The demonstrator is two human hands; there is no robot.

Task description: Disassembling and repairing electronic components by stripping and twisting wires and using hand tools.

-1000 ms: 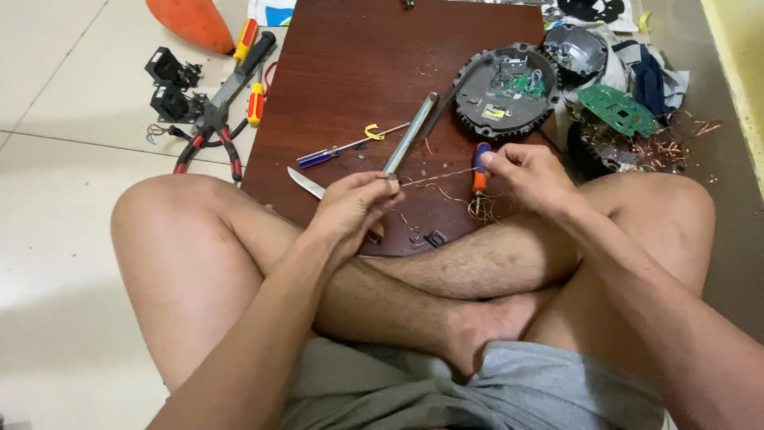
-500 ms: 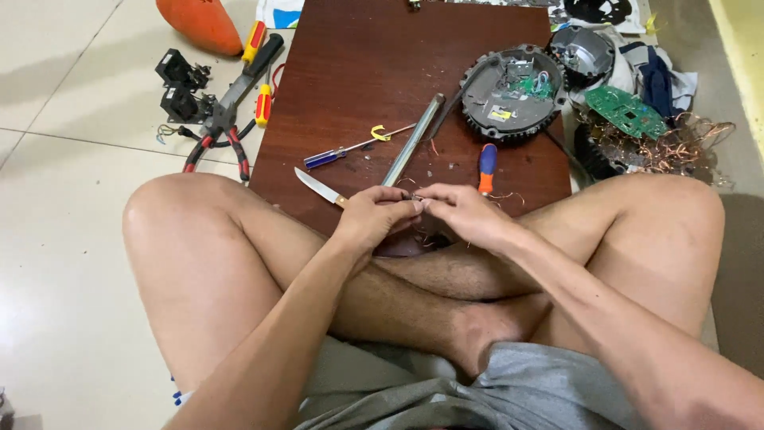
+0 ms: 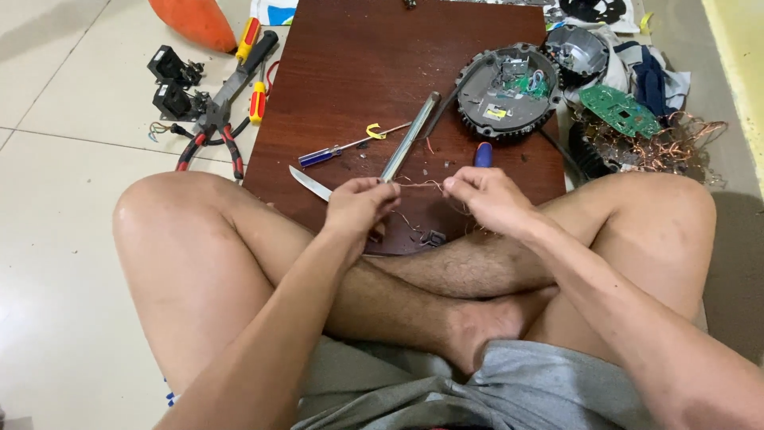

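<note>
A person sitting cross-legged holds a thin copper wire point(image 3: 420, 185) stretched between both hands over a dark wooden board point(image 3: 358, 87).

The left hand point(image 3: 358, 209) pinches one end of the wire and the right hand point(image 3: 487, 199) pinches the other, fingertips closed on it. The wire runs roughly level from hand to hand, its long axis left to right, with a loose kinked tail hanging below. The step looks like straightening or untangling the strand; continuing calls for a steady, gentle pull. Just beyond the left hand lie a knife point(image 3: 310, 183), a metal rod point(image 3: 410, 137) and a blue-handled screwdriver point(image 3: 342, 149); beyond the right, an opened round device point(image 3: 509, 91).
</note>
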